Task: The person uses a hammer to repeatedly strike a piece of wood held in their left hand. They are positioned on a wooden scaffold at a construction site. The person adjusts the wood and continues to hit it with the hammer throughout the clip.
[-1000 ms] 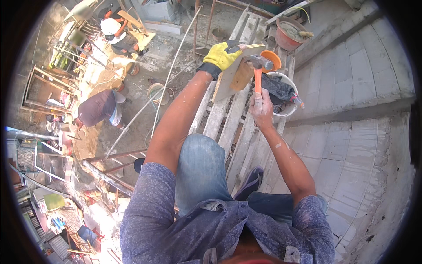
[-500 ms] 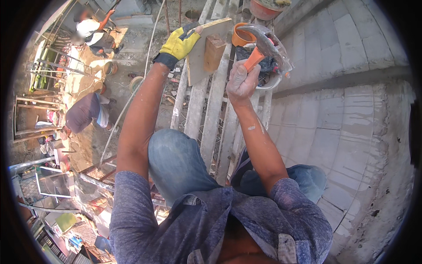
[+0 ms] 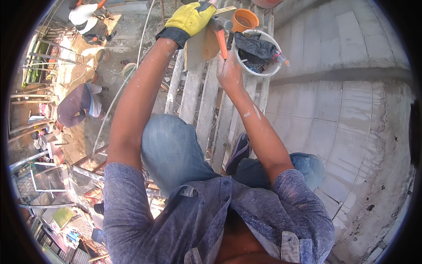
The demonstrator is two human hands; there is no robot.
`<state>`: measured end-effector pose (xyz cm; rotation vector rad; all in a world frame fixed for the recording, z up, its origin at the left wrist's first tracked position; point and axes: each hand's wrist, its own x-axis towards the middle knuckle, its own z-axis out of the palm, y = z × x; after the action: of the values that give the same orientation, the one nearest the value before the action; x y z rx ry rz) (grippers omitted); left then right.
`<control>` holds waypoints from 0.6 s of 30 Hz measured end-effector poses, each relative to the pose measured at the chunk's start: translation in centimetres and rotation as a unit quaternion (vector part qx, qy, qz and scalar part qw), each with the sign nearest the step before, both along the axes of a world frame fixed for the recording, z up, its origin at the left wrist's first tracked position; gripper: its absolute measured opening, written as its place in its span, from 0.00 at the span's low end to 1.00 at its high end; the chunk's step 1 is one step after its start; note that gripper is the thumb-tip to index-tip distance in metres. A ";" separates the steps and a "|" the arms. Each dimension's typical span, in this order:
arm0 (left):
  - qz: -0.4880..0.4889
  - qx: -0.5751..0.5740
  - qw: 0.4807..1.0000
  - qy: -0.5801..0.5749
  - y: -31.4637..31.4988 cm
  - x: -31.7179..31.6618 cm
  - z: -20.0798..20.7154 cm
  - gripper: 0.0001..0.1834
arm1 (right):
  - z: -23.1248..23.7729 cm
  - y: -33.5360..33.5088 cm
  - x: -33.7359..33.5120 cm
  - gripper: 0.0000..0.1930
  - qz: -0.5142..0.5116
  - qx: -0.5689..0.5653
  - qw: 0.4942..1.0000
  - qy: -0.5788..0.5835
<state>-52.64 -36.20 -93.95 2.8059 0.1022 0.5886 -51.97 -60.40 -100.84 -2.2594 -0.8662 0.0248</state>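
Filling the right side, a pale block wall (image 3: 334,110) stands beside a walkway of grey planks (image 3: 193,92), above which the person's bent knee rises. Out to the left and lower down, a co-worker in a dark top (image 3: 74,105) bends forward. On the planks near the wall sits a white bucket (image 3: 263,74), holding black plastic (image 3: 255,45) and a tangle of thin dark strands; an orange container (image 3: 238,27) is just beyond it. Left of these, a flat grey board (image 3: 194,52) is tilted over the planks, the yellow-gloved left hand (image 3: 190,20) closed on its upper part. The bare right hand (image 3: 231,72) curls around the orange handle of a hammer (image 3: 222,42), whose metal head lies close to the glove. Smaller still, a wooden block (image 3: 210,47) shows against the board, partly behind the hammer; whether they touch, I cannot tell.
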 end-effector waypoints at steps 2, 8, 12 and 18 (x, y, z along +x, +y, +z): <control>0.038 0.102 0.988 -0.113 -1.0 0.5 -2.0 0.15 | 0.7 -0.5 -0.2 0.16 0.001 -0.015 1.000 0.000; 0.095 -0.032 0.988 -0.118 -1.0 -0.5 0.1 0.17 | 5.2 -2.4 -0.3 0.16 0.045 -0.061 0.997 -0.026; 0.092 -0.028 0.989 -0.110 -2.7 0.2 0.5 0.19 | 6.5 -4.8 0.0 0.15 0.027 -0.077 0.997 -0.014; 0.115 -0.122 0.980 -0.110 -1.2 1.3 -0.4 0.17 | 8.3 -1.3 -1.3 0.12 -0.022 0.133 0.988 -0.076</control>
<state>-51.34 -37.44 -94.39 2.4919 0.4284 0.8704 -53.27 -61.73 -92.53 -2.0483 -0.8438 -0.2712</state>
